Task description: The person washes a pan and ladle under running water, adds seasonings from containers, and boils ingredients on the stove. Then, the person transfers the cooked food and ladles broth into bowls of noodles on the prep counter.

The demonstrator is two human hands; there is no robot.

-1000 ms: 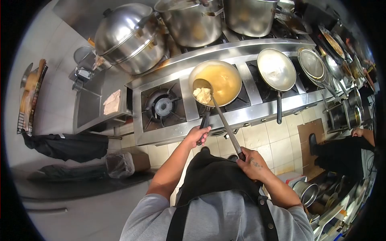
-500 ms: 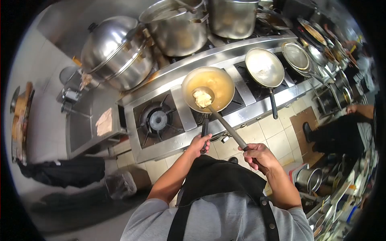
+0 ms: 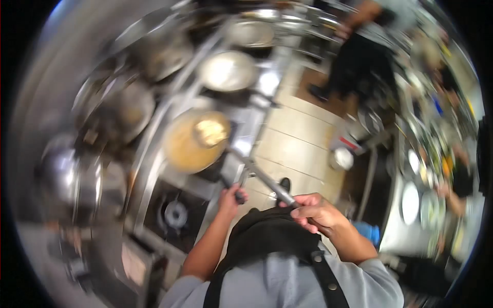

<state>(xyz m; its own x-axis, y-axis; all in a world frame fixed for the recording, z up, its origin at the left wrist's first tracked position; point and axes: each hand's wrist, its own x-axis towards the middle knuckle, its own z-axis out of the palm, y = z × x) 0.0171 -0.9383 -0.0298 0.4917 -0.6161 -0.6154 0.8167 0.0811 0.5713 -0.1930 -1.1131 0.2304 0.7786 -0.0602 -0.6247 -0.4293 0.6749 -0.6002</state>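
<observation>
Currently, your left hand is gripping the pan's handle, while your right fingers are grasping the ladle, its bowl holding pale lumps.

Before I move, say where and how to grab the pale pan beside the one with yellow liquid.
Grip the pale pan by its dark handle, from the aisle side: it is narrow and points toward the front edge of the stove. The left hand is on the handle of the other pan, the right hand on the ladle; probably free one first.
</observation>
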